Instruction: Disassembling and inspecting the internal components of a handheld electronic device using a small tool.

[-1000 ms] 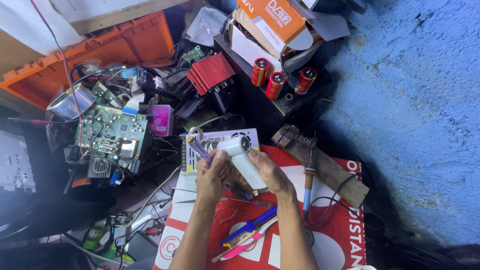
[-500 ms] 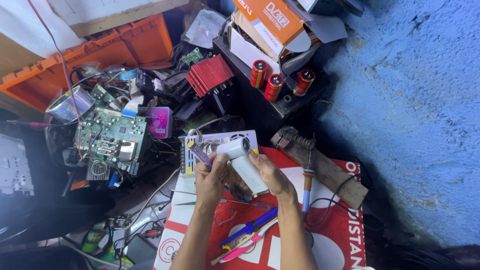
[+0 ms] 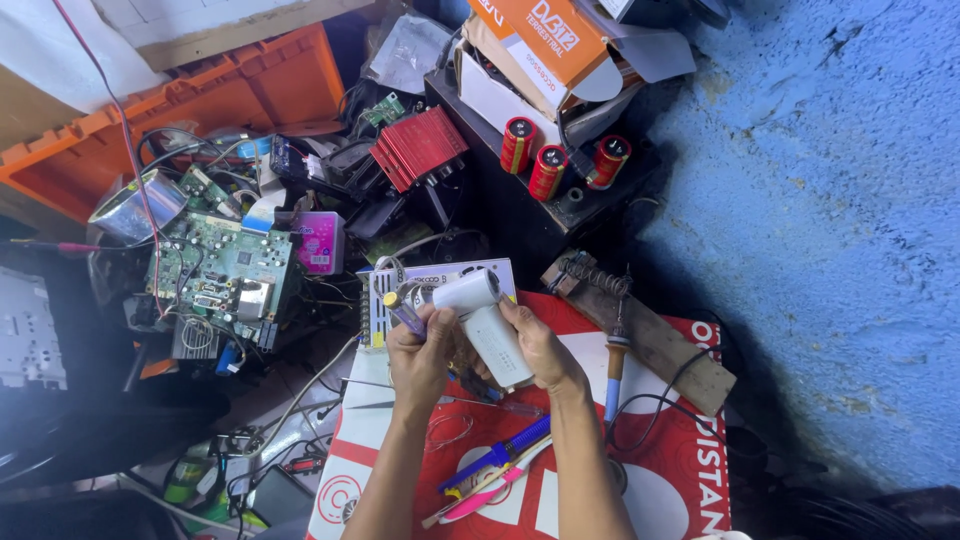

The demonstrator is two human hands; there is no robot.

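Observation:
My right hand point(image 3: 537, 345) grips a small white handheld device point(image 3: 484, 315) shaped like a little gun, its round head pointing left. My left hand point(image 3: 421, 352) holds a purple cylindrical battery point(image 3: 403, 311) up against the head of that device. Both hands hover over a red and white printed sheet point(image 3: 660, 470) that covers the work surface. Just behind the hands lies a perforated metal power supply box point(image 3: 385, 290).
A soldering iron point(image 3: 613, 375) rests on a wooden stand point(image 3: 640, 330) to the right. Blue and pink screwdrivers point(image 3: 492, 470) lie near my wrists. A green circuit board point(image 3: 222, 270), red heatsink point(image 3: 418, 147), red capacitors point(image 3: 548, 165), orange crate point(image 3: 190, 110) and tangled wires crowd the left and back.
The hands have barely shifted. The white device is tilted slightly more and the purple battery sits closer to its head.

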